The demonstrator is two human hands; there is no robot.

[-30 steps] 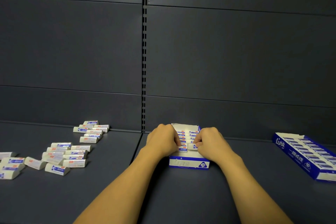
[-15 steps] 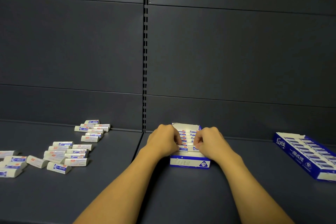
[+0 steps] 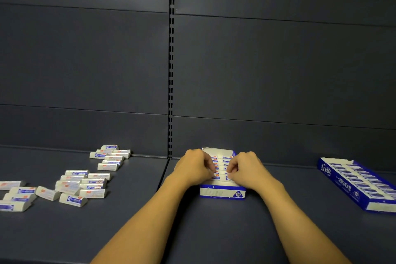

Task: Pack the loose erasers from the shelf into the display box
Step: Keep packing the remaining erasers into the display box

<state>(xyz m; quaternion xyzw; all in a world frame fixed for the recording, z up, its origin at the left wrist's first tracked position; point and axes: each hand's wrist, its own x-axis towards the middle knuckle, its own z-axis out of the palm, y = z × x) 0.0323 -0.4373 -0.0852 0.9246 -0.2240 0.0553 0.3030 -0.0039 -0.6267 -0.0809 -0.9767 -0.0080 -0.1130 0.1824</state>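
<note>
Shelf [image 3: 214, 231]: display box [image 3: 221, 193] under both hands [image 3: 222, 169].

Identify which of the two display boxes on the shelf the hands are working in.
The middle box, straight ahead: both hands, left and right, rest over it. The other box lies untouched at far right.

A shop, by its fittings: dark metal gondola shelving with a slotted upright [image 3: 171, 60] between back panels [image 3: 278, 70], a retail display box [image 3: 222, 192] of erasers, a second filled box [image 3: 360, 182], and loose wrapped erasers [image 3: 85, 182] on the shelf [image 3: 128, 231].
</note>
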